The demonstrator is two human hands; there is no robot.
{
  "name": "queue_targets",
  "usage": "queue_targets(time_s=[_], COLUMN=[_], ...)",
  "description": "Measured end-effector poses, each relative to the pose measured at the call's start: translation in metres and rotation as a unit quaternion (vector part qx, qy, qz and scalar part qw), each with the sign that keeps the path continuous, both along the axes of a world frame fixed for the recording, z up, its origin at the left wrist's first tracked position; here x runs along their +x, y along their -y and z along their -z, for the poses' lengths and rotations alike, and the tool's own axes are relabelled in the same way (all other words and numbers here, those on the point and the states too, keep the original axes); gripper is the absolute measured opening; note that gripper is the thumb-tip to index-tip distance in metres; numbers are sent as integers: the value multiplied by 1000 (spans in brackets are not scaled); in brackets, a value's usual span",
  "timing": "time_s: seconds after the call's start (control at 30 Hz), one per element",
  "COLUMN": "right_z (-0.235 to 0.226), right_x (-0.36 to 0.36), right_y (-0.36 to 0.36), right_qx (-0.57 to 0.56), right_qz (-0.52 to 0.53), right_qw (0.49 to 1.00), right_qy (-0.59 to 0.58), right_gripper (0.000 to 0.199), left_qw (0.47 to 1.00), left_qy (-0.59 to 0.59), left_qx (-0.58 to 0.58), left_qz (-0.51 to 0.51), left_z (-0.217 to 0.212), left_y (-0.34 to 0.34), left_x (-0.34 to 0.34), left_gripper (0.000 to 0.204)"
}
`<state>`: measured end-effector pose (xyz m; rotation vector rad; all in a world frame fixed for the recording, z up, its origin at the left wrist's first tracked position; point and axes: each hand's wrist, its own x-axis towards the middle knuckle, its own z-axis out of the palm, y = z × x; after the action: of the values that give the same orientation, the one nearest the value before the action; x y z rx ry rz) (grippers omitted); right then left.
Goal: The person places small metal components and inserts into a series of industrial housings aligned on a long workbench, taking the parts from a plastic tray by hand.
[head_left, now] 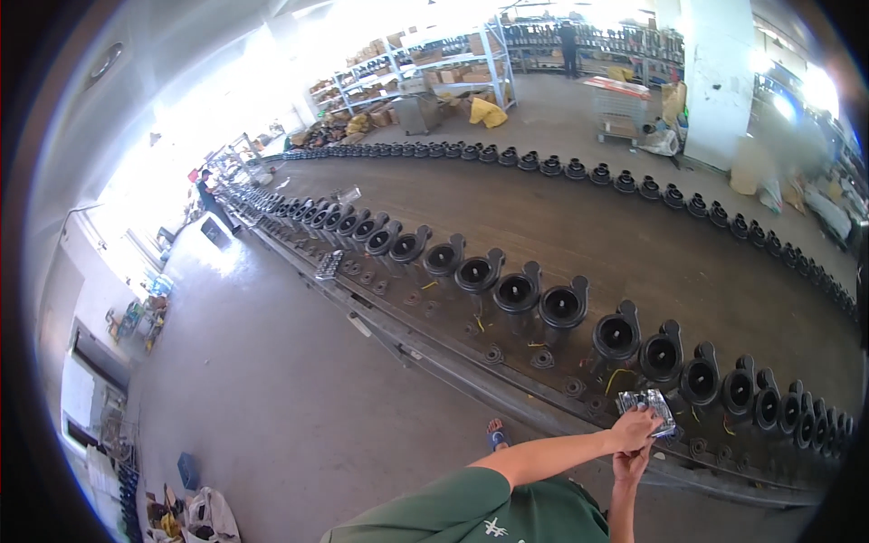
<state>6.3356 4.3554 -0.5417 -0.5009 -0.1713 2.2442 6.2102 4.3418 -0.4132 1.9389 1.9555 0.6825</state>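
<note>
Left hand (631,431) and right hand (627,465) clamped together on small shiny silver packet (648,405), beside long row of black cast-metal pump housings (616,336).

- A small clear plastic packet (646,407), shiny and crinkled, sits at the bench's near edge, held by both hands.
- Brown cardboard boxes (450,76) fill far blue-framed shelves.
- A yellow sack (489,113) lies beside them.

Daylight blazing in, glare blowing out the top and upper left; fisheye bends the edges; black rim all round.
</note>
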Motion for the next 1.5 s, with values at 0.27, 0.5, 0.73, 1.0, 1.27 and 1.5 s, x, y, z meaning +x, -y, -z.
queue_targets(time_s=[0.27, 0.5, 0.73, 1.0, 1.27, 1.5], right_z=[-39, -1, 20, -18, 10, 5], right_x=[-14, -2, 5, -12, 3, 3], right_y=[8, -9, -21, -5, -15, -16], right_qx=[-85, 26, 56, -1, 42, 59], right_qz=[27, -1, 21, 48, 10, -11], right_qw=[994, 999, 997, 998, 999, 998], right_qy=[59, -45, -44, 42, 5, -19], right_gripper=[31, 33, 31, 36, 42, 34], left_qw=[999, 999, 999, 998, 997, 998], left_qy=[-26, 23, 3, 56, 73, 56], left_qx=[16, 23, 33, 20, 24, 32], left_qz=[21, 26, 25, 9, -5, -5], left_z=[-10, -17, -19, -14, -7, -15], left_y=[-5, -14, -15, -14, -13, -13], left_x=[0, -6, -3, -6, -6, -5], left_gripper=[40, 28, 34, 34, 38, 35])
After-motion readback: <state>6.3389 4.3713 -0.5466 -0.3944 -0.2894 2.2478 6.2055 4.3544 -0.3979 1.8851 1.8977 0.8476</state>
